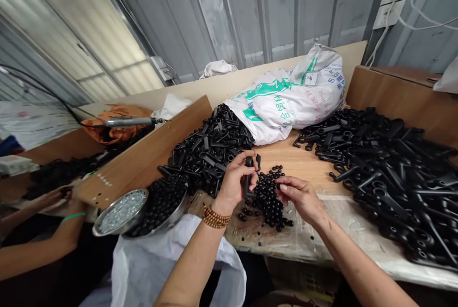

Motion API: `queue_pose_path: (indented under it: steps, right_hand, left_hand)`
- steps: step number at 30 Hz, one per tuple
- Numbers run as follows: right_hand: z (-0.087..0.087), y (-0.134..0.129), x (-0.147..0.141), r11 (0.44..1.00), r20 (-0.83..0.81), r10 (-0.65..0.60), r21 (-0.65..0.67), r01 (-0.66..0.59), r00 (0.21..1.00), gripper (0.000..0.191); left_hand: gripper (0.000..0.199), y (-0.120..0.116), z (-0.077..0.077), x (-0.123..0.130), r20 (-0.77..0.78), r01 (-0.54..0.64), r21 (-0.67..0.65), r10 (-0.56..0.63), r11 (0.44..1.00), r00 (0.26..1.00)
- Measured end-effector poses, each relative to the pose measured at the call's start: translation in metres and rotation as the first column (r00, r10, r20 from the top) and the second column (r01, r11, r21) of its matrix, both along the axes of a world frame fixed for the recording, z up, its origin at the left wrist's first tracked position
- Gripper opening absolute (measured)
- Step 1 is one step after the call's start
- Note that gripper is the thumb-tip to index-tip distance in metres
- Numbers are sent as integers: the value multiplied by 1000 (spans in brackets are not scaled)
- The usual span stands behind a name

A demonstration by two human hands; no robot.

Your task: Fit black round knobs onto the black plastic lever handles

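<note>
My left hand, with a beaded bracelet at the wrist, is closed round a black handle part held upright. To its right, my right hand is pinched at the fingertips on a small black ball, mostly covered by the fingers. Loose black balls lie on the bench between and below the hands. Behind my left hand is a heap of black handle parts. A larger heap of black handles spreads over the right side of the bench.
A white woven sack lies at the back. Left are a bowl of shiny small pieces, a bowl of black balls and a wooden divider. Beyond it, a co-worker's arms show. A white bag hangs at the front edge.
</note>
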State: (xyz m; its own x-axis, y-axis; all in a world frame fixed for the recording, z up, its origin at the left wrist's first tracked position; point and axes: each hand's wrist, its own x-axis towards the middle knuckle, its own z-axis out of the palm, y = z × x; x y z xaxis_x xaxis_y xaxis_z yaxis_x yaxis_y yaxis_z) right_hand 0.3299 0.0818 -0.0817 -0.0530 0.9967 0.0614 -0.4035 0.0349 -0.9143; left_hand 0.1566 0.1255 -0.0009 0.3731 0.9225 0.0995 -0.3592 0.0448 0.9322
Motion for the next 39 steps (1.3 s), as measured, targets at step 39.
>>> queue_pose_path:
  steps: [39]
  right_hand:
    - [-21,-95,-31,994,-17,-81,-69,80,997,20]
  left_hand:
    - [19,-91,-33,34,-236,-124,788,481,603,844]
